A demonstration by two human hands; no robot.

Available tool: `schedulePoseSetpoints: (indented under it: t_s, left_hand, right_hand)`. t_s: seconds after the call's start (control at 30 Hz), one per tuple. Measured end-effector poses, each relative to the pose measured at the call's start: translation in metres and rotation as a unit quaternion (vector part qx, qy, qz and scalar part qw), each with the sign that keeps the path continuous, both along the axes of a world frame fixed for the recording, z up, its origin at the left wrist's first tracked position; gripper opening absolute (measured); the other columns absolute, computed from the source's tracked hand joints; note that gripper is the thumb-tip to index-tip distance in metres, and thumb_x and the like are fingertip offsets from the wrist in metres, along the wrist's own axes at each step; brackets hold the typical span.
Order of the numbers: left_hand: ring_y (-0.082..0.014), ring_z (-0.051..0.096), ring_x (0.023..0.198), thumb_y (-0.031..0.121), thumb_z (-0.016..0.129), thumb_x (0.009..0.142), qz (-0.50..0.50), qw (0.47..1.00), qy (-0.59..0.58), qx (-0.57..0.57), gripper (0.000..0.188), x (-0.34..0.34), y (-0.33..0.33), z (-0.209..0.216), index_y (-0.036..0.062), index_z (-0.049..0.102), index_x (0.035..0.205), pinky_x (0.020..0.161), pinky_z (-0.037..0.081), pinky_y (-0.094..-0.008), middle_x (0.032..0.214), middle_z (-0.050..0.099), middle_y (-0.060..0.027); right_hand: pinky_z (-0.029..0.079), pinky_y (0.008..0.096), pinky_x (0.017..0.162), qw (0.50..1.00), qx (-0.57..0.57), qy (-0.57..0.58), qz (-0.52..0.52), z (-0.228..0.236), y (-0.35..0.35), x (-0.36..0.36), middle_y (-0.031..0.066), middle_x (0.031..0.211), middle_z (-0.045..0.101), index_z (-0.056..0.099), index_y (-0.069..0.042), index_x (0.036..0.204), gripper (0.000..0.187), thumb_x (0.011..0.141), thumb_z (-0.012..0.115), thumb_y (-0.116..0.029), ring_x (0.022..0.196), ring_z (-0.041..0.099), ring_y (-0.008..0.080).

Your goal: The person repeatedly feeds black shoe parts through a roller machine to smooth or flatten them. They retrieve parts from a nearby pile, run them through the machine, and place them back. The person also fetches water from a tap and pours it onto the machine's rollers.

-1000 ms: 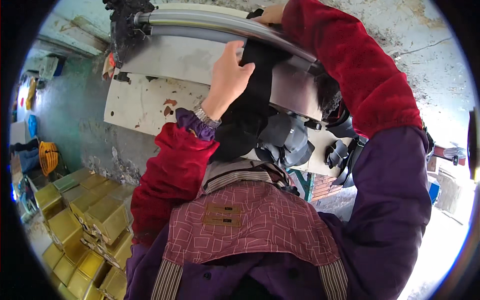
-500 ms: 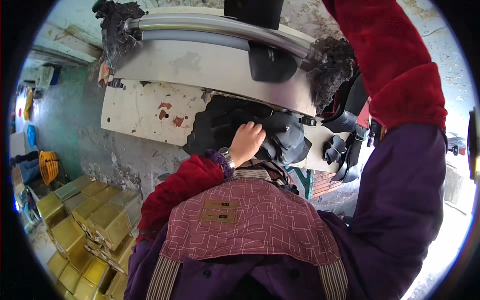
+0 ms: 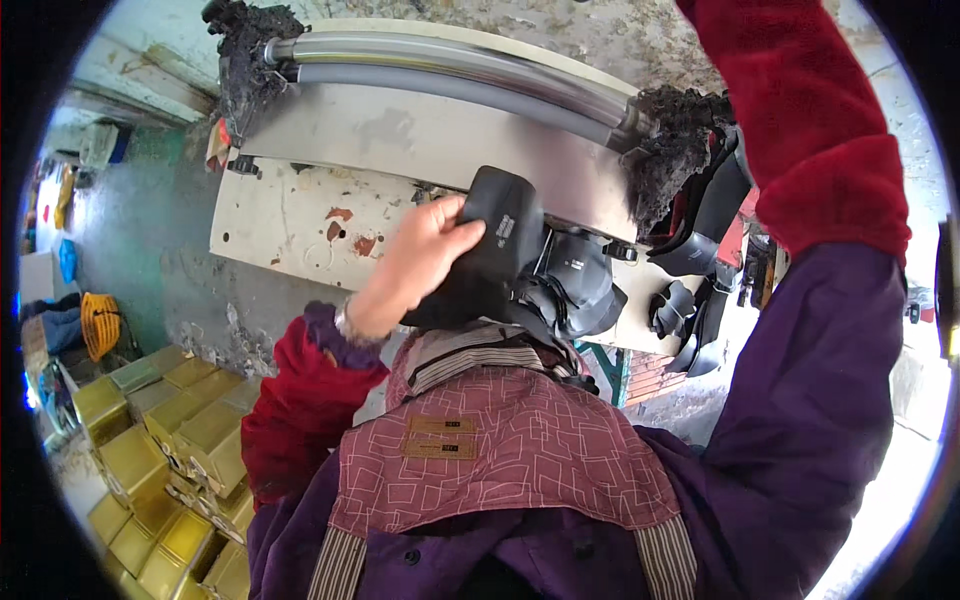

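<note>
My left hand (image 3: 412, 262) pinches the edge of a flat, flexible black piece (image 3: 505, 225) with a rounded top and small pale print. The piece is raised in front of the machine's pale metal plate (image 3: 400, 135). Just right of it, other curved black pieces (image 3: 582, 272) lie heaped on the stained white board (image 3: 300, 225). My right arm (image 3: 815, 130), in a red cuff over a purple sleeve, reaches up past the top edge, so my right hand is out of sight.
A shiny metal roller (image 3: 450, 65) and a grey one run across the machine between end mounts caked in dark residue (image 3: 680, 140). More black pieces (image 3: 672, 305) sit at the right. Gold-coloured tins (image 3: 140, 465) and an orange basket (image 3: 100, 325) stand at the lower left.
My left hand has moved left from the heap and now lifts a black piece. The black piece formerly draped at the rollers no longer shows there. My right arm stays raised.
</note>
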State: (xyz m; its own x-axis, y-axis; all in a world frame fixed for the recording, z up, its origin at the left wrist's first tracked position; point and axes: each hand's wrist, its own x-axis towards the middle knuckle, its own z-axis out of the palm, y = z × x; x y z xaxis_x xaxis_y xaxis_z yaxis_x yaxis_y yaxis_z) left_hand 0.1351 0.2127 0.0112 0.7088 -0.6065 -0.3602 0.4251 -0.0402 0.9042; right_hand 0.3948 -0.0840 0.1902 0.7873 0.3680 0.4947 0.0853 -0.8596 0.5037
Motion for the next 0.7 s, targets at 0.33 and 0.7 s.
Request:
schedulePoseSetpoints:
  t_s: [0.33,0.7]
  left_hand:
    - [-0.0368,0.057,0.081,0.013,0.063,0.069,0.12,0.902,-0.366,0.195,0.043,0.087,-0.052,-0.033,0.0029,0.045,0.107,0.07,0.044,-0.0416,0.084,0.058,-0.0182]
    - [-0.0334,0.049,0.098,0.004,0.065,0.069,0.129,0.772,-0.595,0.182,0.061,0.034,-0.019,-0.003,0.0042,0.036,0.122,0.08,0.043,-0.0372,0.115,0.045,-0.0171]
  right_hand:
    - [0.046,0.0427,0.07,0.856,0.114,0.505,0.013,-0.169,0.042,-0.049,0.0197,0.086,0.061,0.053,-0.005,0.109,0.043,0.07,0.057,-0.024,0.081,0.058,0.0355]
    - [0.045,0.041,0.076,0.928,0.091,0.36,0.037,-0.042,0.013,-0.042,0.0207,0.092,0.06,0.06,-0.001,0.096,0.05,0.063,0.067,-0.038,0.091,0.057,0.0349]
